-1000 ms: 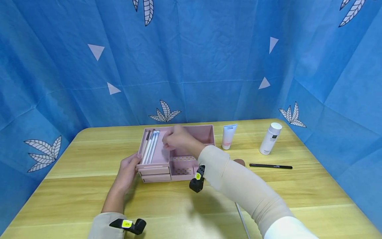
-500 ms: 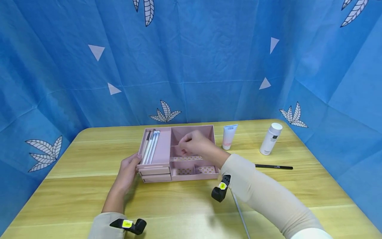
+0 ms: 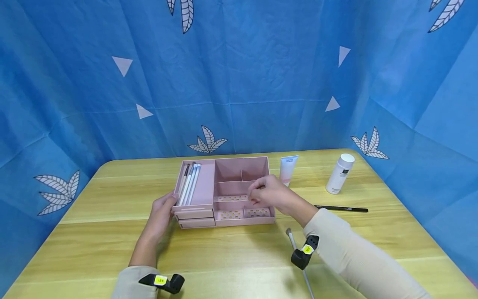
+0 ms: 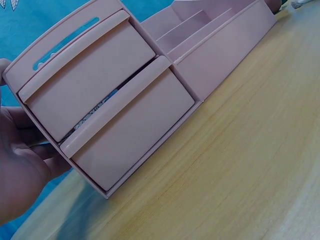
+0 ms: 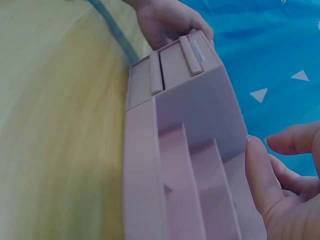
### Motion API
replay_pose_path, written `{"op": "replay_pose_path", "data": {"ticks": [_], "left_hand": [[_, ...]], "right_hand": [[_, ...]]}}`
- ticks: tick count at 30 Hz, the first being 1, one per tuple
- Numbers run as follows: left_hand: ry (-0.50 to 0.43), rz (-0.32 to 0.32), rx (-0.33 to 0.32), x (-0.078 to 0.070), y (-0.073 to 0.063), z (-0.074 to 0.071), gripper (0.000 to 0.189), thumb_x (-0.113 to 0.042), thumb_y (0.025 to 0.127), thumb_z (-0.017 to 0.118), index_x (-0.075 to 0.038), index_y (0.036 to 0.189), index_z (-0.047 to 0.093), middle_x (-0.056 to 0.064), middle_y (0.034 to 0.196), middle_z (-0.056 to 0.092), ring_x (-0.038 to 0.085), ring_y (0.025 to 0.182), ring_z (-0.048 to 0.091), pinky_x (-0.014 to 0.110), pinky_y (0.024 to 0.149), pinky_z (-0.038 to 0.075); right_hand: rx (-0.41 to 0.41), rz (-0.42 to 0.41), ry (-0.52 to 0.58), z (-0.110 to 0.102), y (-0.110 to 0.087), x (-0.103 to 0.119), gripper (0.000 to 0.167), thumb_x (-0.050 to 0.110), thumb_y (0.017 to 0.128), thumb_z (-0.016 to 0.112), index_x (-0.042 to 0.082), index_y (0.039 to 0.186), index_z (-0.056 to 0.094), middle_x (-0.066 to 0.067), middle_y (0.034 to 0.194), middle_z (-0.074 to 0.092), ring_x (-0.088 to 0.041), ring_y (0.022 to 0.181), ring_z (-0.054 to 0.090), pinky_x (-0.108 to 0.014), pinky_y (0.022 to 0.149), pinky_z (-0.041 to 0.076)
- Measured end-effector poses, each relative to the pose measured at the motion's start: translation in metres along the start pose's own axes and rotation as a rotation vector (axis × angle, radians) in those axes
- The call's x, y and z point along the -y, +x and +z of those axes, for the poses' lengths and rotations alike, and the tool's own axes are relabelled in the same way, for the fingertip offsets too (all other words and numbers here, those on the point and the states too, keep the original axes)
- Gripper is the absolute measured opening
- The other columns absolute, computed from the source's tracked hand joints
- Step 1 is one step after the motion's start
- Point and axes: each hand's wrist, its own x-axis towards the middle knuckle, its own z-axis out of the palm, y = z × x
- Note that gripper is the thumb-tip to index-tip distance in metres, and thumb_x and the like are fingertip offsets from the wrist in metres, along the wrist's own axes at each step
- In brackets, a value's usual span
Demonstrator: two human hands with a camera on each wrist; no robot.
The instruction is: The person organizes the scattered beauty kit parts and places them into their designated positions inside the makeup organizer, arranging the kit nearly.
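A pink makeup organizer [image 3: 204, 182] stands on the table, with several makeup brushes [image 3: 189, 187] lying side by side on its left top. My left hand [image 3: 158, 214] grips its left side, the thumb at the upper edge. In the left wrist view, two closed drawers [image 4: 132, 125] face the camera beside that hand. Over the organizer's right compartments hovers my right hand [image 3: 271, 193], fingers loosely curled. The right wrist view shows a gap between thumb and fingertips [image 5: 257, 150], with nothing held. A loose makeup brush [image 3: 290, 234] lies partly hidden under the right wrist camera.
Right of the organizer stands a small squeeze tube [image 3: 287, 168], its lower end near the right hand. Farther right are a white bottle [image 3: 339, 176] and a black pencil [image 3: 345, 209]. A blue curtain [image 3: 239, 74] hangs behind the wooden table [image 3: 123, 199].
My right hand has moved right, from beside the brushes to over the organizer's right compartments. The loose brush's bristle end has come into view. My left hand has stayed in place.
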Motion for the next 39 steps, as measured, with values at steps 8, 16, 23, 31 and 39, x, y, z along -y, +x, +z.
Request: {"op": "replay_pose_path", "data": {"ticks": [8,16,23,31,39], "left_hand": [[-0.006,-0.019,-0.008,0.000,0.000,0.002,0.051,-0.023,0.102,0.034,0.010,0.141,0.031,0.024,0.143,0.039,0.002,0.109,0.051,0.013,0.095,0.042],[-0.015,-0.026,-0.014,0.000,0.000,0.003,0.048,-0.020,0.101,0.034,0.010,0.140,0.033,0.026,0.140,0.041,0.002,0.105,0.054,0.014,0.094,0.045],[-0.006,-0.028,-0.020,0.000,0.000,0.002,0.048,-0.019,0.101,0.033,0.010,0.140,0.033,0.026,0.139,0.042,0.002,0.105,0.054,0.014,0.093,0.045],[0.002,-0.022,-0.023,0.000,0.000,0.002,0.050,-0.020,0.101,0.034,0.011,0.140,0.031,0.026,0.142,0.040,0.000,0.106,0.053,0.012,0.093,0.045],[0.003,-0.019,-0.017,0.000,-0.001,0.002,0.050,-0.020,0.102,0.033,0.011,0.141,0.031,0.026,0.142,0.039,0.005,0.110,0.052,0.012,0.094,0.044]], "right_hand": [[0.027,0.000,0.005,-0.015,-0.026,-0.026,0.019,-0.003,0.086,0.054,-0.015,0.100,0.056,-0.012,0.081,0.061,-0.015,0.070,0.061,-0.035,0.071,0.059],[0.019,0.063,0.021,-0.026,-0.050,-0.044,0.023,0.000,0.087,0.055,-0.015,0.103,0.055,-0.016,0.084,0.064,-0.015,0.072,0.062,-0.031,0.070,0.059],[0.019,0.065,0.023,-0.033,-0.066,-0.066,0.019,0.001,0.087,0.056,-0.015,0.097,0.057,-0.013,0.079,0.064,-0.015,0.070,0.062,-0.032,0.068,0.059],[0.006,0.129,0.008,-0.039,-0.083,-0.092,0.017,0.004,0.089,0.058,-0.011,0.095,0.059,-0.009,0.076,0.063,-0.014,0.069,0.061,-0.028,0.065,0.058],[0.017,0.123,-0.042,-0.042,-0.095,-0.101,0.016,0.002,0.087,0.058,-0.012,0.095,0.058,-0.010,0.077,0.062,-0.014,0.067,0.061,-0.027,0.062,0.058]]}}
